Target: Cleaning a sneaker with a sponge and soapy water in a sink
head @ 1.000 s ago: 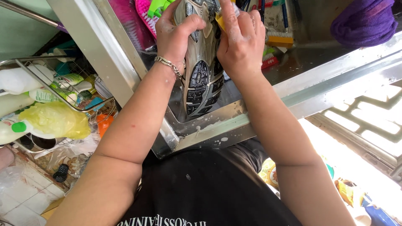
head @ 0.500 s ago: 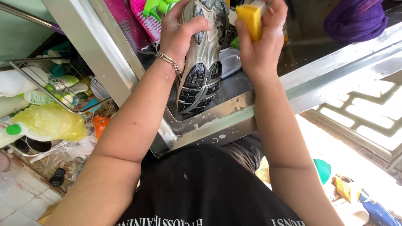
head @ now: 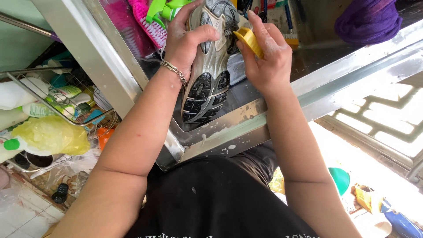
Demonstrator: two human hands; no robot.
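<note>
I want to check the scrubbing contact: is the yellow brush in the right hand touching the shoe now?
Touching. The head view shows the yellow brush, held in the right hand, pressed against the side of the shoe with no gap between them.

- A stainless-steel surface [head: 282, 119] runs across the middle, its front edge wet and flecked with white suds.
- At nine o'clock a wire rack [head: 66, 103] holds white bottles and a yellow plastic bag [head: 53, 134].
- At seven o'clock the floor [head: 22, 216] shows pale tiles, worn and cluttered.
- At three o'clock strong daylight falls on a patterned grille [head: 379, 119], washing out that side.
- At one o'clock a purple cloth [head: 368, 22] lies bunched on the far part of the surface.
- At twelve o'clock a pink brush [head: 147, 22] hangs among other cleaning tools.
</note>
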